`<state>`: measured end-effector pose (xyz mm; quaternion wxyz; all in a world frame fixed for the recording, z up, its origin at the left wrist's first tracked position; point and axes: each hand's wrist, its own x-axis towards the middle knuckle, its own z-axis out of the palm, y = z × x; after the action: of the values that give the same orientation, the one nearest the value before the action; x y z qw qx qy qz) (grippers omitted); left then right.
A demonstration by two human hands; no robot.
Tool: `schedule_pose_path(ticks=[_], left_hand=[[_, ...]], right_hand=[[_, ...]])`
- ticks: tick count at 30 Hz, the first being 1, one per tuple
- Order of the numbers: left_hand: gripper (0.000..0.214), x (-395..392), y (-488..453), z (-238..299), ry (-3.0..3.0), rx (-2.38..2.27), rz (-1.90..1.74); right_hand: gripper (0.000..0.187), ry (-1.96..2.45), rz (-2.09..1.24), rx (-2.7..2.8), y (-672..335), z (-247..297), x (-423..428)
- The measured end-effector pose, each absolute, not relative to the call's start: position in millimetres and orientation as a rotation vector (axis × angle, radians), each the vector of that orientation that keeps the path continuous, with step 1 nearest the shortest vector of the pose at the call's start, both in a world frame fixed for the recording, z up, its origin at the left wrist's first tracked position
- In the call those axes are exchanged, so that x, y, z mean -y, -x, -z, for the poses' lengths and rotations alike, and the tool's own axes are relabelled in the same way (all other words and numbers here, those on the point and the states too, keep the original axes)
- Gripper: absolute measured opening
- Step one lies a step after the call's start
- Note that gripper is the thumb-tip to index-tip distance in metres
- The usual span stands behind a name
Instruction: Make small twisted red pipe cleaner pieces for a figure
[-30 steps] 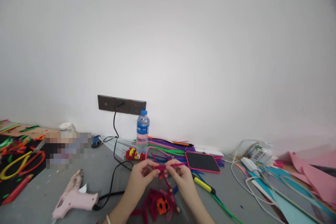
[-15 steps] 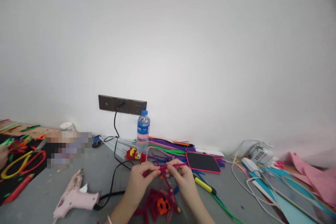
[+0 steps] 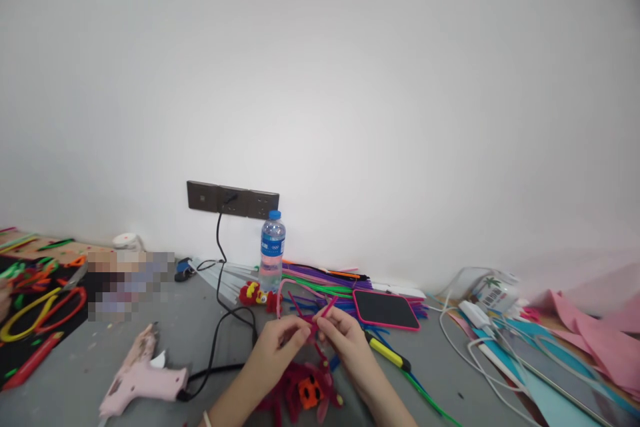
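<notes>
Between my two hands are magenta pipe cleaners, crossed where the fingertips meet, with two ends pointing up in a V. My left hand pinches them from the left, thumb against the fingers. From the right, my right hand pinches them the same way, close to the crossing. Below the hands, on the grey table, lies a dark red fuzzy figure with an orange face patch bearing black spots; my left forearm hides part of it. Just beyond the hands sits a small red and yellow fuzzy figure.
A pink glue gun lies left, its black cord running to the wall socket. A water bottle stands behind bundled pipe cleaners. Rightward are a phone, a yellow-black cutter and white cables. Scissors lie far left, near another person's hand.
The pipe cleaner that lay sideways between my hands now angles upward, crossing the other in a V. My hands have shifted slightly, and the fingertips are closer together.
</notes>
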<state>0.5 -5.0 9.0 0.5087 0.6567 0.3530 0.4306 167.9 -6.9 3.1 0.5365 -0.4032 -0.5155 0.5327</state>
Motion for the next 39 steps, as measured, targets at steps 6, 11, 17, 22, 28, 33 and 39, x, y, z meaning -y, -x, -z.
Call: schedule_pose_path(ticks=[6, 11, 17, 22, 28, 33, 39], left_hand=[[0.038, 6.4, 0.5, -8.7, -1.301, -0.731, -0.845], [0.036, 7.1, 0.3, -6.2, -1.137, -0.655, -0.767], [0.035, 7.9, -1.4, -1.6, -1.126, -0.685, -0.786], [0.034, 8.4, -3.1, -2.8, -1.047, -0.63, -0.794], [0.032, 5.9, -2.1, -2.2, -1.048, -0.623, -0.824], [0.031, 5.7, 0.8, -2.3, -1.114, -0.633, -0.812], [0.033, 7.6, -0.7, -9.5, -1.083, -0.642, -0.861]], right_hand=[[0.034, 0.941, -1.44, 1.351, -169.8, -9.3, 15.2], [0.036, 0.86, -1.572, 1.346, -166.7, -14.3, 19.1], [0.036, 0.873, -1.488, 1.349, -165.0, -14.7, 19.1], [0.036, 0.899, -1.463, 1.363, -165.8, -8.1, 15.7], [0.033, 0.873, -1.482, 1.356, -165.5, -6.4, 14.9], [0.032, 0.822, -1.502, 1.278, -161.0, -4.2, 16.6], [0.032, 0.825, -1.389, 1.305, -157.6, -8.6, 17.7]])
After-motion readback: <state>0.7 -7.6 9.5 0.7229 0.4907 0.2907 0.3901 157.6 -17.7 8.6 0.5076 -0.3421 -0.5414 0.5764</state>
